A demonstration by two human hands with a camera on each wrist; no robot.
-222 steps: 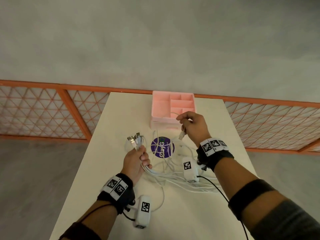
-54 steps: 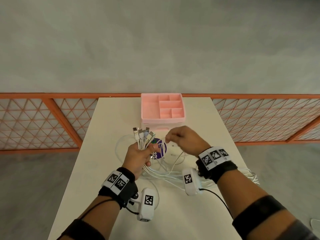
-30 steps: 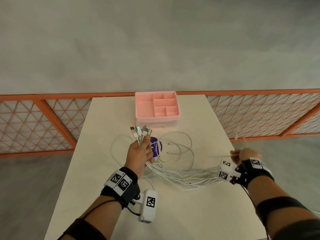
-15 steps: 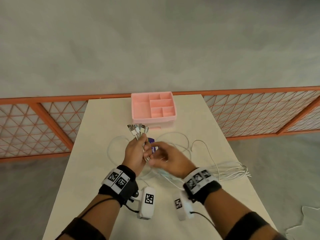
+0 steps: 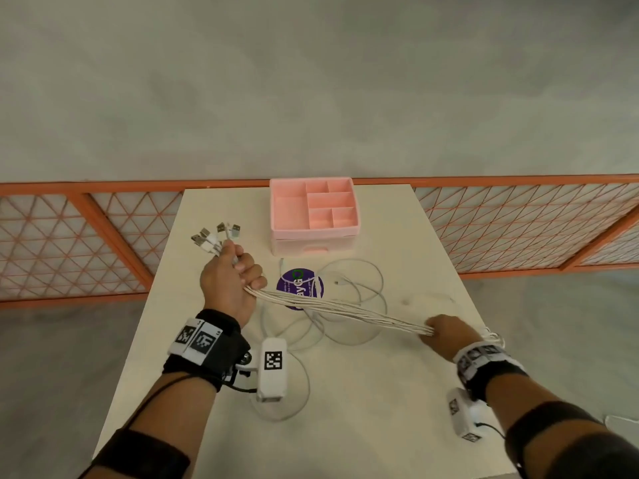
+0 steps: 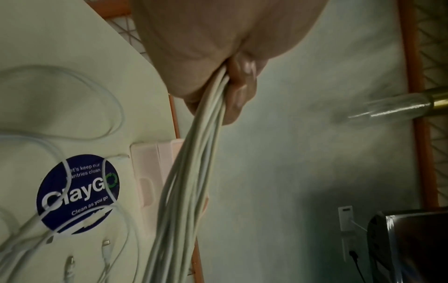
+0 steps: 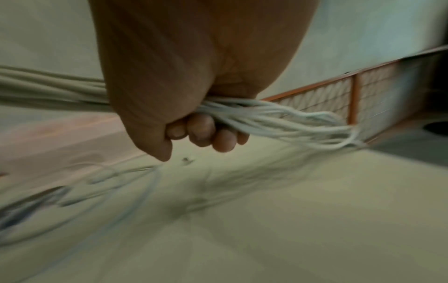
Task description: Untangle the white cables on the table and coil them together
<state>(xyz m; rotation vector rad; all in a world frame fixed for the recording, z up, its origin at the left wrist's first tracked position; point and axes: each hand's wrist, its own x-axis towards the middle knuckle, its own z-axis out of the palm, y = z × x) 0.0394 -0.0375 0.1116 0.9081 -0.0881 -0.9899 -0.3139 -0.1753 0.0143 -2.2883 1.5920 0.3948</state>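
Note:
Several white cables [image 5: 345, 311] run as one taut bundle between my two hands above the cream table [image 5: 363, 426]. My left hand [image 5: 230, 281] grips the bundle near its USB plugs [image 5: 216, 236], which fan out above the fist. In the left wrist view the cables [image 6: 189, 191] drop from the curled fingers [image 6: 240, 92]. My right hand [image 5: 446, 331] grips the bundle near the table's right edge. The right wrist view, blurred, has the cables [image 7: 278, 122] trailing past the curled fingers [image 7: 206, 132]. Loose cable loops [image 5: 349, 288] lie on the table below.
A pink compartment box [image 5: 313, 214] stands at the table's far side. A round purple sticker [image 5: 299, 292] lies under the loops, readable in the left wrist view as the sticker [image 6: 77, 193]. Orange lattice railing [image 5: 518, 223] runs behind the table.
My right hand has slid from beside the left hand out to the right along the bundle, pulling it straight. The left hand has moved slightly left, still holding the plug ends.

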